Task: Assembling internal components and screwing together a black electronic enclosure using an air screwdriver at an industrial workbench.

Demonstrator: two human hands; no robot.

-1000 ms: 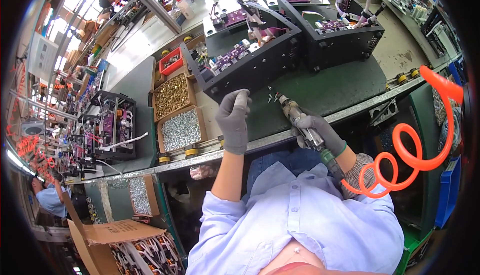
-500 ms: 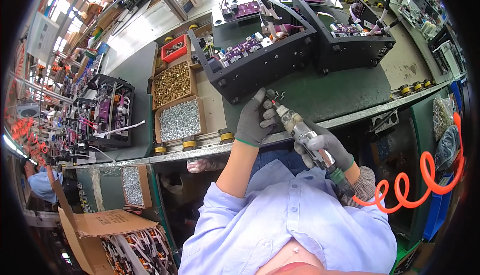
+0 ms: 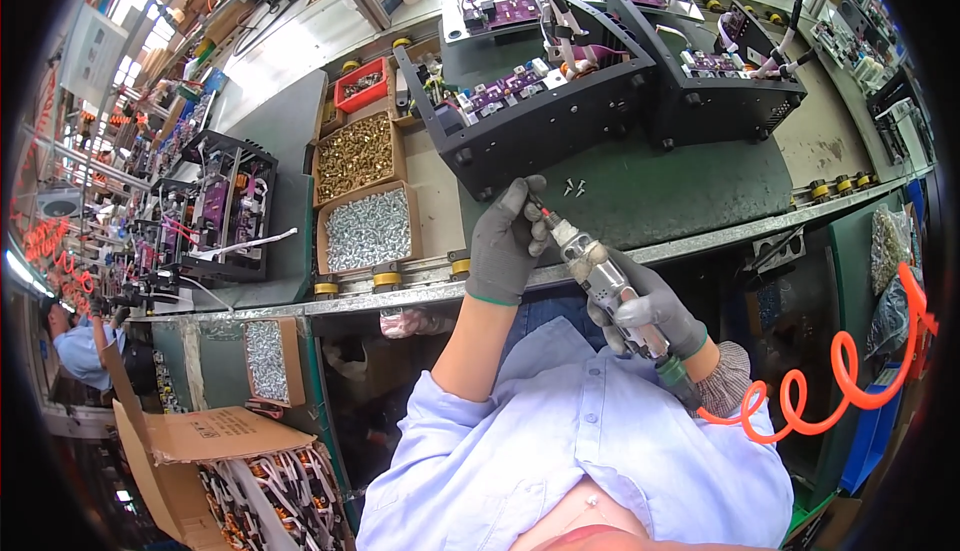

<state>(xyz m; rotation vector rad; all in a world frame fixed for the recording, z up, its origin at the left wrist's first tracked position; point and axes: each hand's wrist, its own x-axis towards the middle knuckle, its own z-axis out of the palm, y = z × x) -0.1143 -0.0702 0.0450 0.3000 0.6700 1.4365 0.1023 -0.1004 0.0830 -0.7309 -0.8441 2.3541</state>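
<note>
My right hand (image 3: 660, 308), in a grey glove, is wrapped round a pneumatic screwdriver (image 3: 605, 281) with a silver body and a green rear end. Its red-banded bit points up and left toward my left fingertips. Gloved as well, my left hand (image 3: 503, 249) pinches close by the bit tip; what lies between its fingers is too small to make out. A few loose screws (image 3: 574, 188) lie on the green mat (image 3: 640, 201) just right of those fingertips. Beyond them stands a black metal case (image 3: 545, 131) holding purple circuit boards, tilted in view.
Left of the mat sit a carton of silver screws (image 3: 368, 231), a carton of brass fittings (image 3: 358, 159) and a red bin (image 3: 360, 89). A second black case (image 3: 725, 121) stands right. The orange coiled hose (image 3: 790, 401) hangs at my right. An open carton (image 3: 225, 436) holds cables.
The view has shifted slightly, so the bench appears further right. My left fingertips now sit apart from the loose screws, drawn together at the bit. The screwdriver stays in my right hand.
</note>
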